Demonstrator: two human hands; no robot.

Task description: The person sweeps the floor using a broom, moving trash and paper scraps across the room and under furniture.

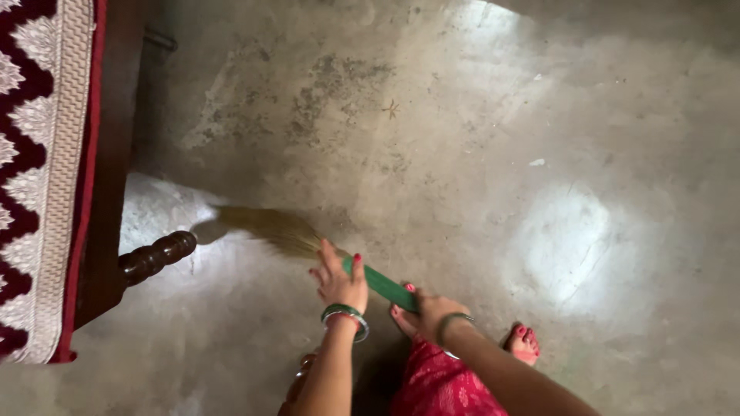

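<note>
A grass broom (pixel 266 228) with a green handle (pixel 381 283) lies low over the grey concrete floor (pixel 478 131), its straw bristles pointing left toward the bed. My left hand (pixel 339 281), with bangles at the wrist, grips the handle just where the bristles start. My right hand (pixel 432 308) holds the handle's rear end. Both hands are closed on it. The bristle tips are blurred and reach close to the turned wooden bed leg (pixel 158 256).
A wooden bed frame (pixel 108 154) with a red and white patterned cover (pixel 35 154) fills the left edge. My bare feet (pixel 524 344) and red garment (pixel 443 385) are at the bottom. Small bits of litter (pixel 537 162) lie on the floor.
</note>
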